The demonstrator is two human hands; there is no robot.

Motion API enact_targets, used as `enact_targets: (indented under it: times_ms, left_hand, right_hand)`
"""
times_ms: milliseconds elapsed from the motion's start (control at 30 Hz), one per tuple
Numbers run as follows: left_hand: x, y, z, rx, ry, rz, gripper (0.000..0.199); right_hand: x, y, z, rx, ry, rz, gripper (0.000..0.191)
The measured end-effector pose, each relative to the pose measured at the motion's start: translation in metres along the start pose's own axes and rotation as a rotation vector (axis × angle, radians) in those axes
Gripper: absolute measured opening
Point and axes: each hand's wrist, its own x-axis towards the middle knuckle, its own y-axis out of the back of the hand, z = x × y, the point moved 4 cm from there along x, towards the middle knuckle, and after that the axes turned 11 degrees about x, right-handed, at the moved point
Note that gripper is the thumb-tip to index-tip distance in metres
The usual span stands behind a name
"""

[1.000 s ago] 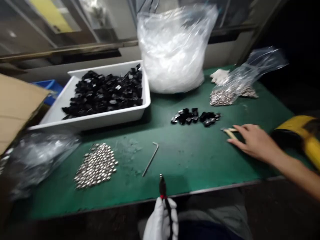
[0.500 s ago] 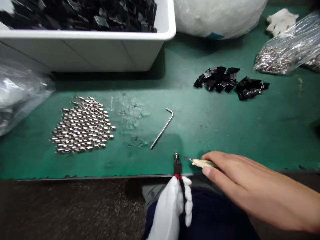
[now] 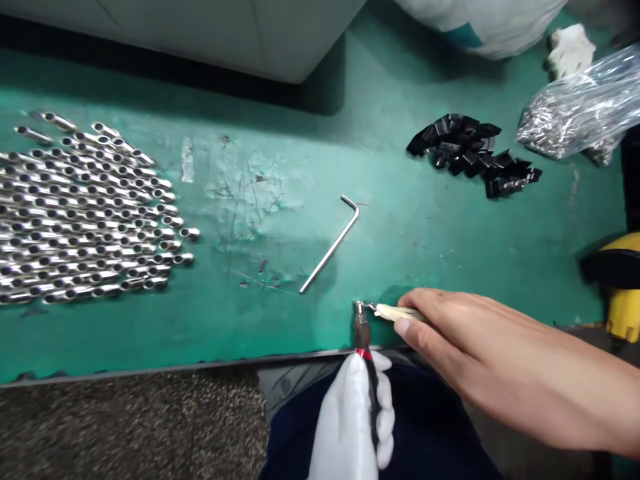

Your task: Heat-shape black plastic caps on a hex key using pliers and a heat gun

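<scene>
My left hand (image 3: 350,413), in a white glove, is closed around a pair of pliers (image 3: 363,337) with dark jaws and a red band. A small shiny metal piece (image 3: 359,305) sits at the tips of the jaws. My bare right hand (image 3: 460,340) pinches a thin tool with a pale, wrapped-looking handle (image 3: 397,313). Its bent metal tip meets or nearly touches the small piece at the plier jaws. An L-shaped hex key (image 3: 330,248) lies on the green mat just beyond both hands.
Rows of small metal tubes (image 3: 90,220) cover the mat at left. Black plastic parts (image 3: 465,150) lie in a heap at right, near a clear bag of metal pieces (image 3: 560,120). A pale bin (image 3: 200,33) stands at the back; a yellow-and-black object (image 3: 623,287) is at the right edge.
The view has shifted and come closer to the mat. The right hand's tool tip has moved left, up to the small metal piece in the pliers.
</scene>
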Motion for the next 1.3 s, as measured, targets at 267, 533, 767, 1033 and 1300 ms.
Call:
enact_targets:
  times_ms: [267, 533, 767, 1033, 1300]
  left_hand:
    - [-0.008, -0.004, -0.012, 0.055, -0.071, 0.238, 0.067]
    - [-0.002, 0.0, -0.014, 0.053, -0.046, 0.197, 0.068]
    - [-0.008, -0.003, -0.012, 0.103, -0.1, 0.27, 0.067]
    - [-0.017, -0.018, 0.001, 0.189, -0.104, 0.386, 0.069]
    - [-0.027, -0.033, 0.013, 0.209, -0.114, 0.443, 0.067]
  right_hand:
    - [0.003, 0.0, 0.002, 0.022, -0.058, -0.031, 0.045]
    - [0.003, 0.002, 0.003, 0.006, -0.045, -0.049, 0.043]
    - [0.009, 0.008, -0.006, -0.017, 0.019, -0.04, 0.044]
    - [0.01, 0.013, -0.013, -0.195, -0.02, -0.128, 0.043]
    - [0.01, 0.008, -0.015, -0.252, 0.053, -0.125, 0.04]
